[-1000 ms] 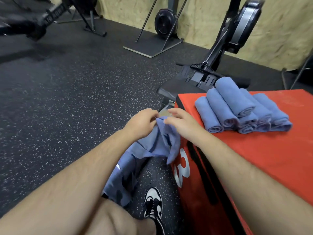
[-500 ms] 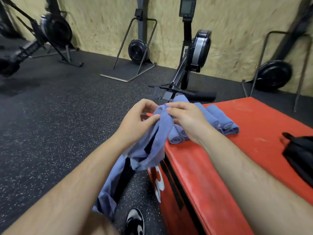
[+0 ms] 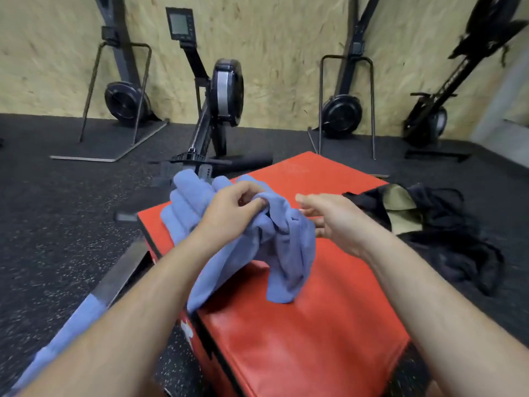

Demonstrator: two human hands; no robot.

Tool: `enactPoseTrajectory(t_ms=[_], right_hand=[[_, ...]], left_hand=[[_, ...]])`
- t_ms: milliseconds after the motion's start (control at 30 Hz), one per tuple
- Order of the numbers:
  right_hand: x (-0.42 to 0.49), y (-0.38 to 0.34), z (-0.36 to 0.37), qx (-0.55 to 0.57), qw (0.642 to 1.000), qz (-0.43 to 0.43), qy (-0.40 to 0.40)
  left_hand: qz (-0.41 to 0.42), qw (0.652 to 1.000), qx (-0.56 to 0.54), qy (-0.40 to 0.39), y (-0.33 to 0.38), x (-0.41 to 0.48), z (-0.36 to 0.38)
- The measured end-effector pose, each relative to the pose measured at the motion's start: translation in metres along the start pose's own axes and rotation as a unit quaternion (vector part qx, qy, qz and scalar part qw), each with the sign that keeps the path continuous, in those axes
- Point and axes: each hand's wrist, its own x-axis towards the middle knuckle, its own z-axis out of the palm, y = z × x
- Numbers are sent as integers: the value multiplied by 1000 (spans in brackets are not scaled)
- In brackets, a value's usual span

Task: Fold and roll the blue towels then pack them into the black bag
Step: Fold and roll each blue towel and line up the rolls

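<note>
Over red box (image 3: 286, 339), left hand (image 3: 232, 213) pinches towel (image 3: 289, 253) hanging downward.

Red padded box (image 3: 286, 339) on speckled floor (image 3: 57, 224), rolled towels (image 3: 186, 202), black bag (image 3: 429, 224)

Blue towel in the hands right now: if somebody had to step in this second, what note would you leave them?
Left hand pinches the loose blue towel by its top, draped onto the red box. Right hand is open beside it, holding nothing.
Rolled towels lie stacked at the box's far left corner; the black bag lies open at its right edge.
Done: several towels rolled. Left: fold and roll this one, then pack all into the bag; none looks packed yet.
</note>
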Motion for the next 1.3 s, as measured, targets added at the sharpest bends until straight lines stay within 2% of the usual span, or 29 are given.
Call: enactPoseTrajectory(t_ms=[133, 267, 367, 467, 567, 633, 733, 833, 933, 1000, 1067, 1167, 1300], right_hand=[[3, 42, -33, 11, 998, 51, -30], [14, 72, -66, 45, 993, 53, 97], [25, 96, -87, -40, 986, 49, 152], [33, 105, -100, -157, 973, 33, 164], [40, 110, -106, -198, 967, 51, 150], [43, 117, -107, -234, 961, 73, 124], [48, 123, -105, -266, 955, 89, 92], [47, 122, -99, -265, 958, 82, 78], [40, 119, -90, -245, 963, 70, 83], [33, 120, -87, -251, 961, 65, 92], [26, 122, -86, -250, 961, 64, 102], [16, 125, -86, -242, 961, 66, 118], [9, 122, -91, -244, 960, 42, 128]], left_hand=[[53, 996, -4, -73, 11, 11, 53], [30, 995, 25, -88, -8, 29, 88], [-32, 987, 128, -91, -36, 38, 112], [-111, 951, 234, -167, -65, 42, 129], [-163, 894, 308, -281, -82, 45, 137], [-176, 875, 302, -336, -85, 47, 138], [-225, 874, 214, -375, -85, 50, 129], [-275, 889, 126, -345, -85, 51, 118], [-282, 904, 122, -299, -84, 47, 118], [-283, 902, 131, -299, -82, 46, 122], [-265, 907, 142, -296, -84, 43, 126], [-222, 935, 141, -237, -90, 31, 127], [-156, 942, 158, -251, -94, 16, 127]])
